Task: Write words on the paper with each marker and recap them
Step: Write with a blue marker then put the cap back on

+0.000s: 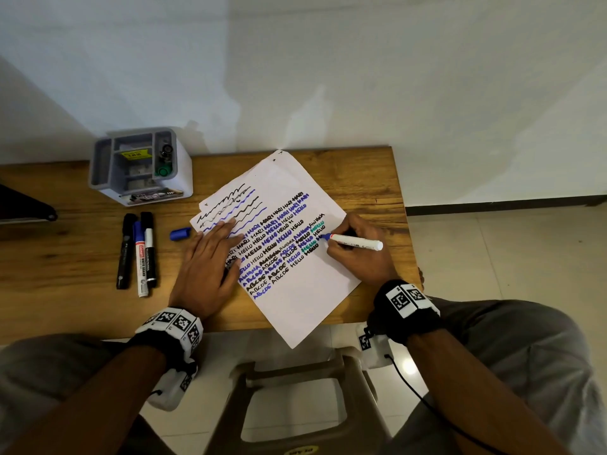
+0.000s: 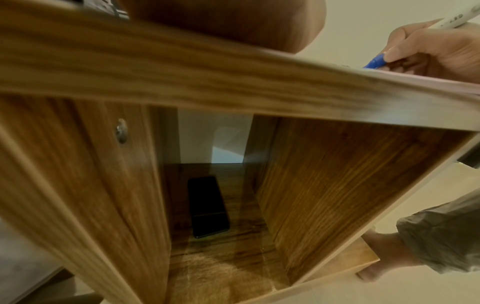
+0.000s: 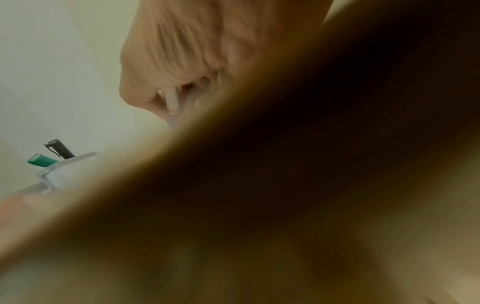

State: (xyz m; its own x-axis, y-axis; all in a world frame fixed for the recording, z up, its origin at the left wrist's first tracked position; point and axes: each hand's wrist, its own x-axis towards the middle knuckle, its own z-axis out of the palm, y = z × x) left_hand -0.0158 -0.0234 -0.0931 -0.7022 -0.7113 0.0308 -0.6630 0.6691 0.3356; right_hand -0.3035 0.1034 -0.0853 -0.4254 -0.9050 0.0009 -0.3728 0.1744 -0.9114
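A white paper [image 1: 295, 284] lies slanted on the wooden table [image 1: 82, 251], covered with rows of black, blue and green words. My right hand [image 1: 354, 254] grips a white marker with a blue tip [image 1: 356, 242], its tip touching the paper at the right end of a row. In the left wrist view the same blue tip [image 2: 375, 62] meets the sheet. My left hand [image 1: 210, 261] lies flat with straight fingers on the paper's left part. The marker's blue cap [image 1: 180, 233] lies on the table left of the paper. Three capped markers [image 1: 139, 252] lie side by side further left.
A grey desk organiser [image 1: 141, 165] stands at the back left, holding a green marker [image 3: 41, 160] and a black one [image 3: 60, 149]. A dark object [image 1: 26, 205] sits at the far left edge. Below the tabletop, a black phone [image 2: 207, 207] lies on a shelf. A plastic stool [image 1: 295, 399] stands beneath me.
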